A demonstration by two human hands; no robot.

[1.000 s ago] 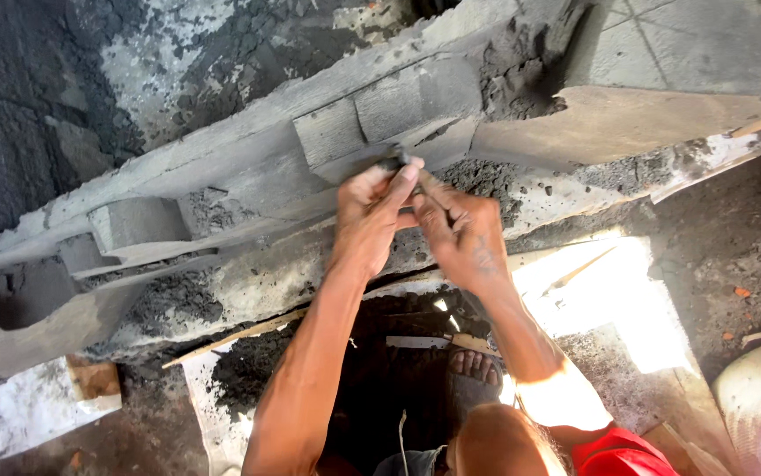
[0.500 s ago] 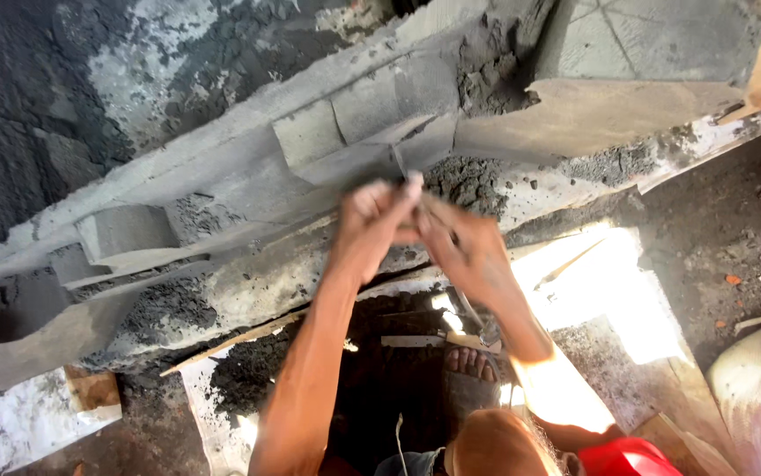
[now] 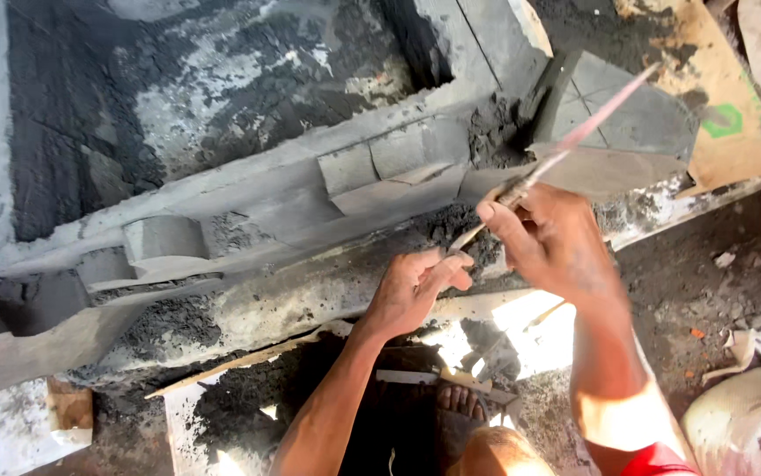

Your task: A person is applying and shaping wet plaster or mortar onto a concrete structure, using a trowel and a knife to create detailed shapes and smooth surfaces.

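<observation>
While the right hand (image 3: 556, 242) grips a thin flat carving tool (image 3: 556, 159) between thumb and fingers, closed firmly around its lower part, the tool's long pale shaft slants up and to the right over a grey carved slab (image 3: 627, 115) with scored lines. The tool's lower tip comes down to the left hand (image 3: 411, 291), whose fingers are pinched together on that end, just beside a patch of loose dark mortar (image 3: 451, 225). Both hands sit near the front ledge of a moulded cement relief (image 3: 310, 203), a long grey piece running aslant from lower left to upper right. On it stand raised rectangular blocks (image 3: 393, 154) near the middle and a rounded block (image 3: 164, 238) farther left. Behind the relief lies a dark, wet cement surface (image 3: 178, 97) with pale streaks. Below the hands, a sandalled foot (image 3: 460, 410) rests on dark ground strewn with cement crumbs, and a wooden board (image 3: 724, 97) lies at the upper right.
</observation>
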